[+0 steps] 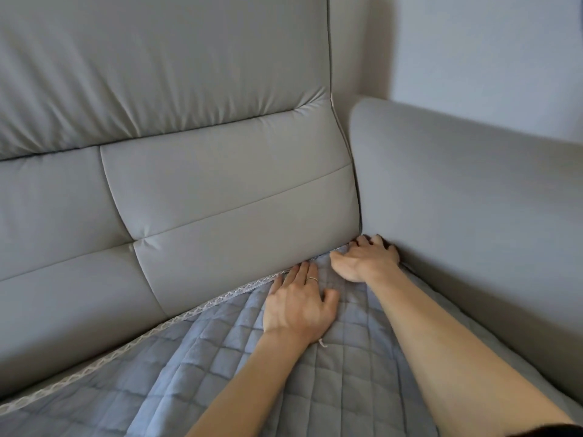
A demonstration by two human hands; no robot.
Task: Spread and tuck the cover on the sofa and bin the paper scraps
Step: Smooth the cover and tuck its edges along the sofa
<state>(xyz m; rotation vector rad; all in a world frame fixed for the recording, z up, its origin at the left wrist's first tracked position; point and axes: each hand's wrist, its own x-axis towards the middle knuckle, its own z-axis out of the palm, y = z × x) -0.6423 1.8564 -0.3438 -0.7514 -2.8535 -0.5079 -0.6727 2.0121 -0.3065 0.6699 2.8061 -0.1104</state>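
A blue-grey quilted cover [176,380] with a pale lace trim lies over the seat of a grey sofa [220,190]. My left hand [299,304] rests flat on the cover near the back cushion, fingers spread, their tips at the trim. My right hand [366,260] sits in the corner where the back cushion meets the armrest [473,200], its fingers curled down into the gap over the cover's edge. Whether those fingers pinch the fabric is hidden. No paper scraps are in view.
The sofa's back cushions fill the left and top of the view. The armrest rises on the right, with a pale wall [489,58] behind it. The cover's trim [132,345] runs along the foot of the back cushion.
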